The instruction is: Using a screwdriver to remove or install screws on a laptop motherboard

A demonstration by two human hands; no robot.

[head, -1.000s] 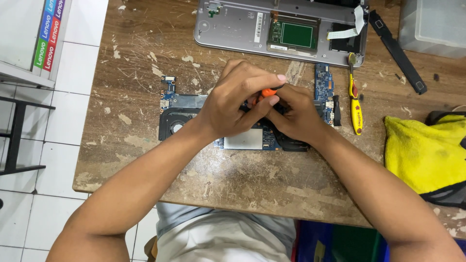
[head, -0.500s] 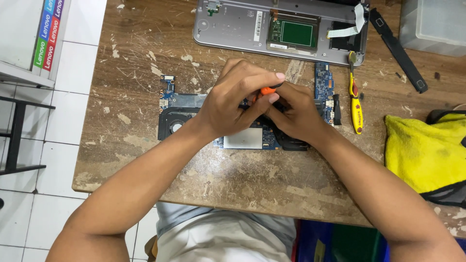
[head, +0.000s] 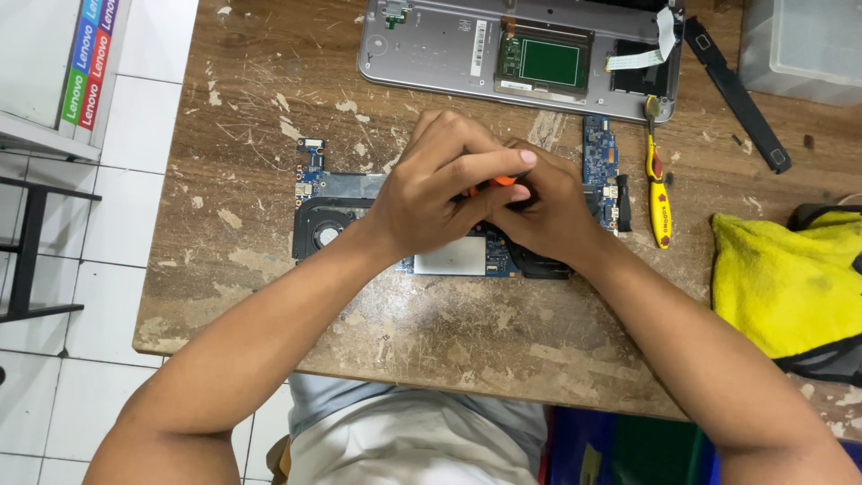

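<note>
- A scarred wooden table lies under my work, its top flecked with pale chips.
- At the far edge rests a grey laptop base, turned inside up, with a green panel set in it and a white ribbon cable curling off its right end.
- Right of my hands lies a yellow-handled screwdriver, and beyond it a black strip set at a slant.
- A yellow cloth is bunched at the right edge; a clear plastic box sits in the far right corner.
- The blue circuit board lies in the middle of the table; its black round fan shows at the left, and my hands cover most of the rest.
- My left hand curls over the board, fingers drawn together, thumb and forefinger pinching an orange tool handle.
- My right hand is tucked under it, touching it, fingers bent in close; what they grip I cannot tell.
</note>
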